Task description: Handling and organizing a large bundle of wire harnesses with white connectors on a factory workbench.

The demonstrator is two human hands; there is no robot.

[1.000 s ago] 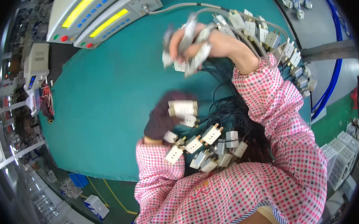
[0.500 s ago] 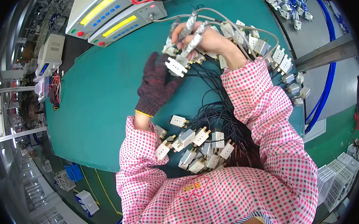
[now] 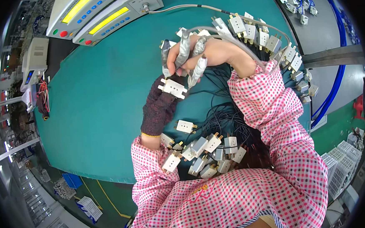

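My left hand (image 3: 157, 109), in a dark maroon knitted glove, is closed on a white plug block (image 3: 174, 88) with small holes in its face; the glove's fingertips are partly hidden. My bare right hand (image 3: 212, 53) bends over it from the far right, its fingers curled around silver-wrapped test leads (image 3: 183, 51). One silver tip (image 3: 197, 73) hangs just right of the held plug; whether it touches cannot be made out. A grey cable (image 3: 222, 12) runs from the tester to my right wrist. Black wires (image 3: 222, 115) trail from the plugs.
Two testers (image 3: 118, 17) with yellow displays stand at the far left of the green mat (image 3: 95, 119). More plug blocks (image 3: 250, 32) line the far right, and a heap of them (image 3: 213, 143) lies near my body. Blue cables (image 3: 341, 79) hang beyond the right edge.
Both hands have drawn nearer to my body. The plug block has turned and now lies against the glove, the right hand's silver tips around it. The view has shifted slightly.
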